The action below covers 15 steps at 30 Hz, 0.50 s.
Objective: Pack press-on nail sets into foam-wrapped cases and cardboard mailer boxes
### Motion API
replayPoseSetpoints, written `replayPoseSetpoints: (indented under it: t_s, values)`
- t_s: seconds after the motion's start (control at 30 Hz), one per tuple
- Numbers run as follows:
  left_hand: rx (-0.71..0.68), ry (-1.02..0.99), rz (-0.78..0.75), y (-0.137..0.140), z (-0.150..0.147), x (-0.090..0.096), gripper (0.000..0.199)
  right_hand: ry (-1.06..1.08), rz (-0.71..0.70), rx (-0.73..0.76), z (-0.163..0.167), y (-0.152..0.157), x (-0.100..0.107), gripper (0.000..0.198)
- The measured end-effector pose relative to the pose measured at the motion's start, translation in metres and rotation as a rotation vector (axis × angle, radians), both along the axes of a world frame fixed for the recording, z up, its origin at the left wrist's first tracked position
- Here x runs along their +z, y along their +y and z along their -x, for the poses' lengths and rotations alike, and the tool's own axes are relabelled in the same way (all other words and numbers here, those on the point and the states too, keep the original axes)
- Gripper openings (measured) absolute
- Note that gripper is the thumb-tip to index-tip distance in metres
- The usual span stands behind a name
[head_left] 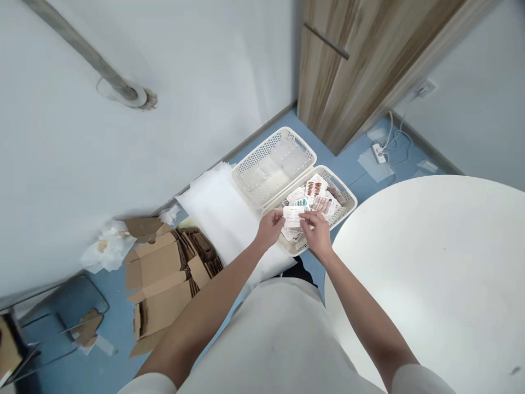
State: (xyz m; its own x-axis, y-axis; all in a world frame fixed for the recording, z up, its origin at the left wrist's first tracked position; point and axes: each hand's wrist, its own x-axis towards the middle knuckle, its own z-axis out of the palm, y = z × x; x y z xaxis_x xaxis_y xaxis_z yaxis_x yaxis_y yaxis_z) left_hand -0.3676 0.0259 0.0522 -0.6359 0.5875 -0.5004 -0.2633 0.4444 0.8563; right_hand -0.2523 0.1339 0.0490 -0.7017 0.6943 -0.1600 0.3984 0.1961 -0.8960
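My left hand (269,228) and my right hand (316,232) together pinch a small white card (292,215) by its two ends. They hold it just above the near white plastic basket (348,198), which is filled with several small printed cards and packets (315,191). A second white basket (246,171) stands right behind it, holding clear plastic pieces (273,167).
A stack of white sheets (217,210) lies left of the baskets on the blue floor. Flattened brown cardboard boxes (164,279) lie further left. A round white table (435,262) fills the right. A wooden door (361,60) and a power strip (378,153) stand behind.
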Motion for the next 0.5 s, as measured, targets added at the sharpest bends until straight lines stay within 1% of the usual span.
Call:
replayPoseSetpoints:
  t_s: [0.13, 0.23, 0.3, 0.43, 0.5]
  values:
    - [-0.036, 0.037, -0.040, -0.025, -0.008, 0.012, 0.015, 0.001, 0.045, -0.053, -0.019, -0.028, 0.017, 0.021]
    - [-0.051, 0.058, -0.092, -0.051, -0.014, 0.022, 0.014, -0.009, 0.142, -0.083, -0.034, -0.055, 0.026, 0.024]
    - [-0.039, 0.067, -0.130, -0.069, -0.019, 0.028, 0.015, 0.004, 0.197, -0.131, -0.042, -0.072, 0.030, 0.029]
    - [0.006, 0.065, -0.201, -0.098, -0.033, 0.031, 0.015, 0.083, 0.243, -0.220, -0.060, -0.099, 0.037, 0.037]
    - [0.006, 0.058, -0.252, -0.107, -0.043, 0.030, 0.014, 0.126, 0.269, -0.192, -0.072, -0.110, 0.041, 0.038]
